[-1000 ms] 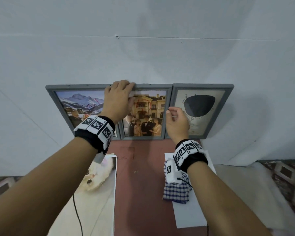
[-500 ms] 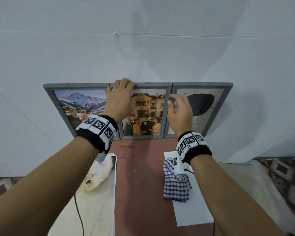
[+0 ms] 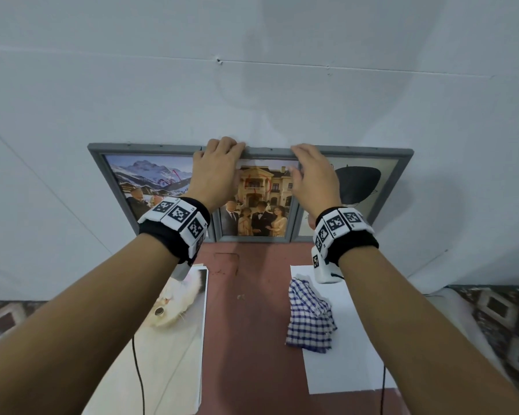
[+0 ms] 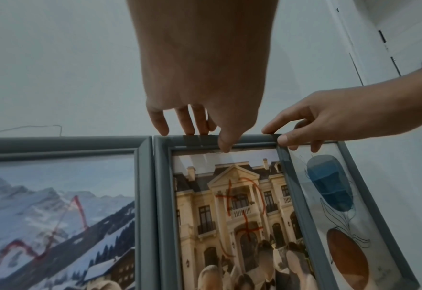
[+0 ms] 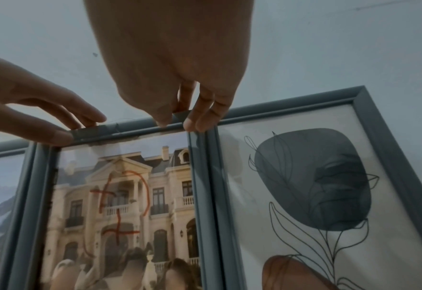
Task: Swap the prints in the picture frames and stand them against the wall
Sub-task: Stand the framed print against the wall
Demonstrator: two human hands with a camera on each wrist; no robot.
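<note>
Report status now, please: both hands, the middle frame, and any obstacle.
Left hand and right hand both pinch middle frame top rail. Frame stands against wall between two others. Nothing in the way.

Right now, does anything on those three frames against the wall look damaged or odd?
Yes. Red scribbles mark the middle frame over the mansion photo and the left frame over the mountains. The middle frame's top rail looks patched with tape where the left hand and right hand hold it.

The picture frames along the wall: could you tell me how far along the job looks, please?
Three frames stand against the wall. Both hands, left and right, have a grip on the top edge of the middle frame. A cat print on the table is not in a frame.
</note>
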